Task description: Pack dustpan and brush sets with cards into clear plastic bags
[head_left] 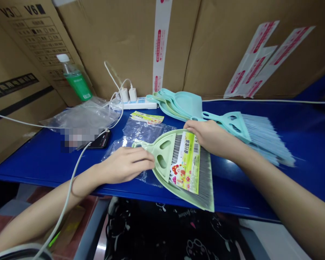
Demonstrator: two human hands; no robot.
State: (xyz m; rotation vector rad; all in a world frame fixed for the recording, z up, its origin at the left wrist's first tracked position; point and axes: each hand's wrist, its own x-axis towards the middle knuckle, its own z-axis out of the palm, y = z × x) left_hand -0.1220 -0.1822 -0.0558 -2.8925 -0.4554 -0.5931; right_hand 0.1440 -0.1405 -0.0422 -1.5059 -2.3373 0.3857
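A light green hand brush [165,155] with grey bristles lies in a matching green dustpan [206,202] at the blue table's near edge. A yellow-green printed label card [188,164] rests across the bristles. My left hand [124,165] lies on a clear plastic bag [141,131], its closed fingertips pressed against the brush handle. My right hand [209,137] is curled over the far top corner of the card and bristles, pinching them.
Stacked teal dustpans [184,103] and teal brushes [249,131] lie behind my right hand. A power strip [135,104] with chargers, a green bottle [77,81], more clear bags [81,115], a phone [100,141] and label cards [147,117] sit left. Cardboard boxes [119,39] wall the back.
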